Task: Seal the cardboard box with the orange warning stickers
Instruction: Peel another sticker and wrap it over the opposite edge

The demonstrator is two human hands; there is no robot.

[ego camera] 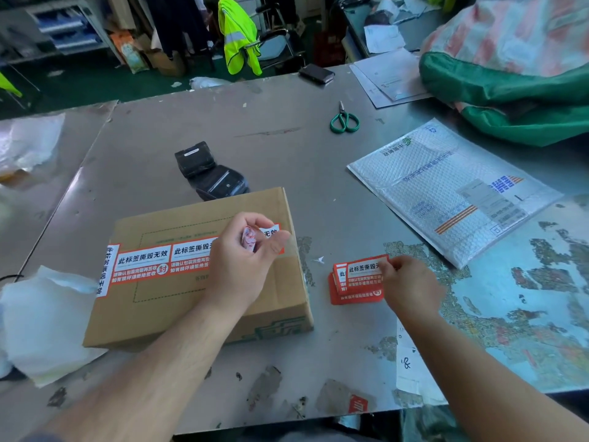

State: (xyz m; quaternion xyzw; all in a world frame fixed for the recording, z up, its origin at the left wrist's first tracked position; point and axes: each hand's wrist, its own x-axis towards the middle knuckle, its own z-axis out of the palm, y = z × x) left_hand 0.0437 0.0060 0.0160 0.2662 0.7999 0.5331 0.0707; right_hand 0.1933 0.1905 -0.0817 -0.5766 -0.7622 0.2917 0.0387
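Observation:
A flat cardboard box (178, 311) lies on the metal table in front of me. Orange warning stickers (143, 263) run in a row across its top, and one wraps over the left edge. My left hand (242, 266) hovers over the right part of the row, fingers closed around a crumpled scrap of sticker backing (249, 239). Right of the box lies a small stack of orange stickers (350, 288). My right hand (408, 282) pinches the top sticker (366, 269) of that stack by its right edge.
A black handheld label printer (208, 173) sits just behind the box. Green-handled scissors (344, 119) lie further back. A bubble mailer (446, 193) rests at the right, a green sack (510, 90) behind it. White wrapping paper (41, 320) lies left of the box.

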